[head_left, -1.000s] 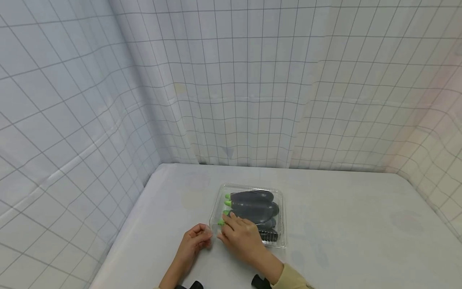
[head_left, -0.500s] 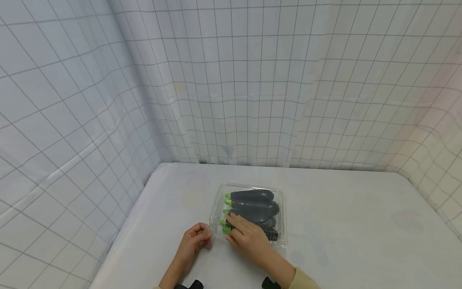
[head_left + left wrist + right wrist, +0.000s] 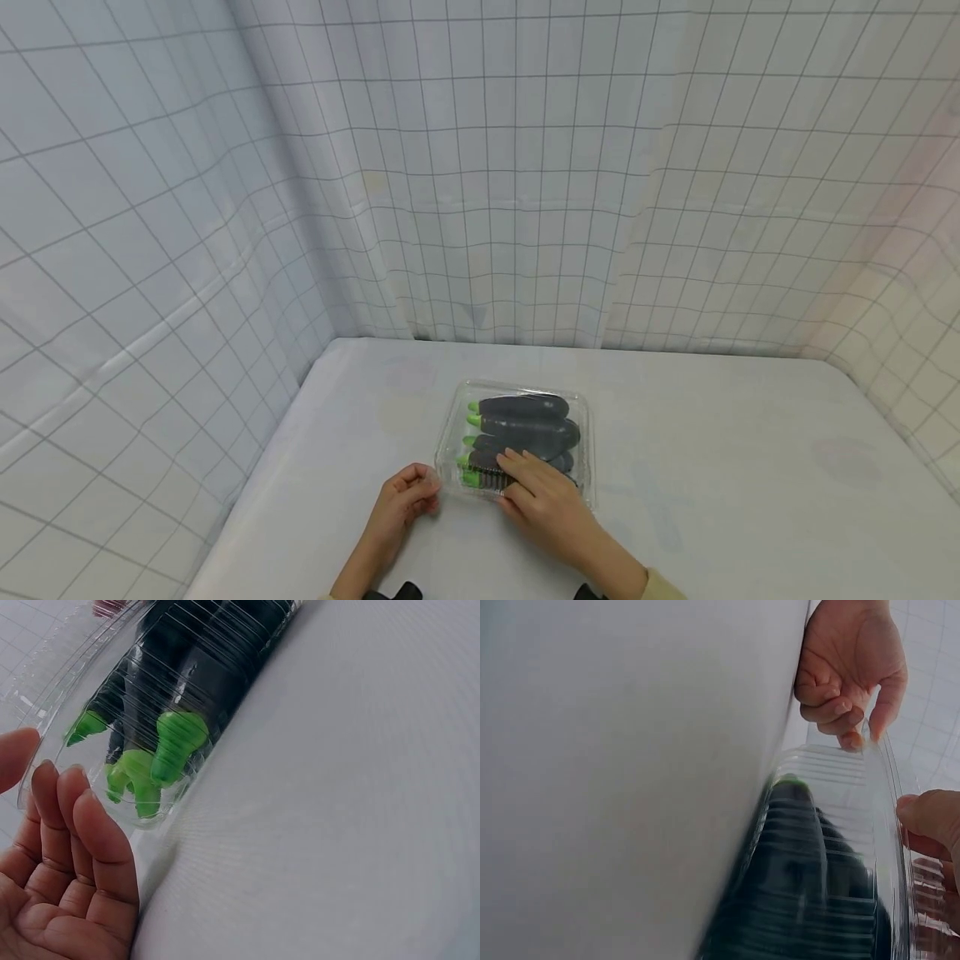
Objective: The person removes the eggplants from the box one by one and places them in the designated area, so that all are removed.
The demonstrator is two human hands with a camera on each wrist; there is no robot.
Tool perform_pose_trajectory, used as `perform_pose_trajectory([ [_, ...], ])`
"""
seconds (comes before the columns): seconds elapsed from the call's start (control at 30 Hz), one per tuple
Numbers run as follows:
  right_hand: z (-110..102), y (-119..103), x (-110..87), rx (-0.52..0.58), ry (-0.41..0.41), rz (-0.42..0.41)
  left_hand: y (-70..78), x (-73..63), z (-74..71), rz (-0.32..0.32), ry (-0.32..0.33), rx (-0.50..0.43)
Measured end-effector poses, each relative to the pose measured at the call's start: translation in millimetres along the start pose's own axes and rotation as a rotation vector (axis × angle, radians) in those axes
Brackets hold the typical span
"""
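Behind the white tabletop, and along both its sides, the space is being enclosed by white cloth printed with dark grid lines. Left of the tabletop's middle, nearer its far left corner than its far right one, a clear plastic box is being supported flat on the surface. Several dark eggplants are being held side by side within it, their green stems being turned toward the tabletop's left edge. At the box's near left corner, the plastic is being pinched between the thumb and fingers of the left hand. Along the near edge, the box is being touched by the right hand, its nearly straight fingers being laid over the top and its thumb being held lower, by the rim. On the right forearm, a pale yellow sleeve is being worn
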State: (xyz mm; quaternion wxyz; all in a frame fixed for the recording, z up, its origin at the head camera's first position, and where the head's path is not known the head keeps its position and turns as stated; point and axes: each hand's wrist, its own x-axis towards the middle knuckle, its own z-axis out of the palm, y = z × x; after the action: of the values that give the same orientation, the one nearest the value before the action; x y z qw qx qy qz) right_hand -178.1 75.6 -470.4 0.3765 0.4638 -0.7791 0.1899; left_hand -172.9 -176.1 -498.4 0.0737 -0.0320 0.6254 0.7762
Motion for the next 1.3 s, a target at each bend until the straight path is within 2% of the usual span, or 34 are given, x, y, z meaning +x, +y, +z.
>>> perform_pose_trajectory([
  [0.13, -4.9, 3.2, -5.3, -0.010, 0.002, -0.013, 0.1, 0.9, 0.6, -0.011, 0.016, -0.003],
  [0.4, -14.9, 9.2, -15.9, -0.008, 0.020, 0.002, 0.6, 1.0, 4.0, -0.017, 0.001, -0.002],
  [0.57, -21.6, 15.7, -21.3, 0.028, 0.050, 0.008, 0.0, 2.0, 3.9, -0.009, -0.005, -0.001],
  [0.8, -30.2, 22.4, -30.4, 0.141, -0.011, 0.079, -2.6, 3.4, 2.1, 0.016, -0.003, 0.014],
  [0.9, -30.7, 23.8, -32.0, 0.182, -0.033, 0.108, -3.0, 3.9, 2.0, 0.007, 0.018, 0.054],
  [1.03, -29.3, 26.2, -32.8, 0.210, -0.045, 0.114, -3.6, 3.0, 1.3, -0.002, 0.030, 0.155],
  [1.13, -28.6, 28.1, -33.3, 0.230, -0.053, 0.121, -4.4, 1.7, 1.0, -0.006, 0.009, 0.182],
  [1.3, -28.8, 30.3, -33.8, 0.273, -0.068, 0.138, -5.7, -2.1, 3.6, -0.005, -0.063, 0.119],
])
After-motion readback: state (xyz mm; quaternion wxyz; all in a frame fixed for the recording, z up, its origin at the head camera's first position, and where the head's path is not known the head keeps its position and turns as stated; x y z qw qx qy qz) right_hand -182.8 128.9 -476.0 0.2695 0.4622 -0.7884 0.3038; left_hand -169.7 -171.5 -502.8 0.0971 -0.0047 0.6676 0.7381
